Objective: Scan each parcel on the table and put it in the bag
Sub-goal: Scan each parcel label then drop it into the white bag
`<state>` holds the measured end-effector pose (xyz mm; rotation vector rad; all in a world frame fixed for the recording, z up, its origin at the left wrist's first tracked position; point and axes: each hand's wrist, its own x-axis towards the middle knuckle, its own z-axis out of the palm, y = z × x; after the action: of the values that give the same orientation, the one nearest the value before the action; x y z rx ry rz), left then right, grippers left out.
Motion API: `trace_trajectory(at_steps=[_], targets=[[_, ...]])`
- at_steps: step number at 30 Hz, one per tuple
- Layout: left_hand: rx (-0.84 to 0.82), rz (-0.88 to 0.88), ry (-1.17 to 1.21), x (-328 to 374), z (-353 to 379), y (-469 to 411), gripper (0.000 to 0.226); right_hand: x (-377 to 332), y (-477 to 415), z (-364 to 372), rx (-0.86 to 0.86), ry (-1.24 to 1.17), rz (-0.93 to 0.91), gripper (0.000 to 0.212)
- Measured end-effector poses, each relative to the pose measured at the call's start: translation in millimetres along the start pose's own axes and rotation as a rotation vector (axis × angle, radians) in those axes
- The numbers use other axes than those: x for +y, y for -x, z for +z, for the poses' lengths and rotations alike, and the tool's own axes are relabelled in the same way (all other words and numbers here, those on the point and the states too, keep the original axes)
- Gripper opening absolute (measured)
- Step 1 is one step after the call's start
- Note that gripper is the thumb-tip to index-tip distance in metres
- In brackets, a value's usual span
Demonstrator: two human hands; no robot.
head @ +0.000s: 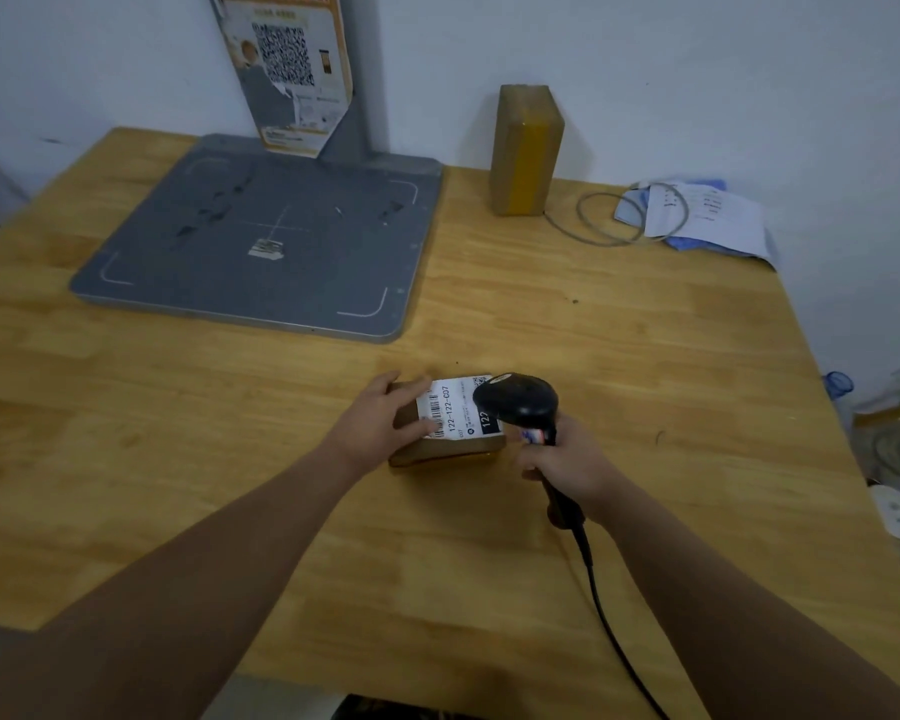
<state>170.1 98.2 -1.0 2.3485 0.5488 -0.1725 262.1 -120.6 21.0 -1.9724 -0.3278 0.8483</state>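
Note:
A small brown parcel [453, 446] with a white barcode label lies on the wooden table [645, 356] near the middle. My left hand [380, 418] rests on its left side, fingers laid over the top edge and the label. My right hand [567, 465] grips the handle of a black barcode scanner [518, 400], whose head hangs over the right end of the label. A second, taller brown parcel [526, 148] with yellow tape stands upright against the back wall. No bag is in view.
A grey weighing platform [261, 241] with a post and a QR poster [287, 65] fills the back left. A coiled grey cable [624, 215] and papers [707, 215] lie at the back right. The scanner's black cord [609, 626] trails off the front edge.

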Motion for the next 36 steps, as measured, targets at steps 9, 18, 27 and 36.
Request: trace_trajectory(at_steps=[9, 18, 27, 36], targets=[[-0.337, 0.066, -0.120, 6, -19, -12, 0.086, -43, 8, -24, -0.129, 0.353, -0.060, 0.013], [-0.377, 0.014, -0.189, 10, -18, -10, 0.093, -56, 19, -26, -0.093, 0.705, -0.124, 0.034], [-0.357, 0.012, -0.209, 18, -16, -4, 0.092, -71, 25, -26, -0.099, 0.892, -0.150, 0.023], [-0.357, 0.014, -0.195, 17, -16, -3, 0.092, -73, 26, -27, -0.103, 0.917, -0.157, 0.017]])
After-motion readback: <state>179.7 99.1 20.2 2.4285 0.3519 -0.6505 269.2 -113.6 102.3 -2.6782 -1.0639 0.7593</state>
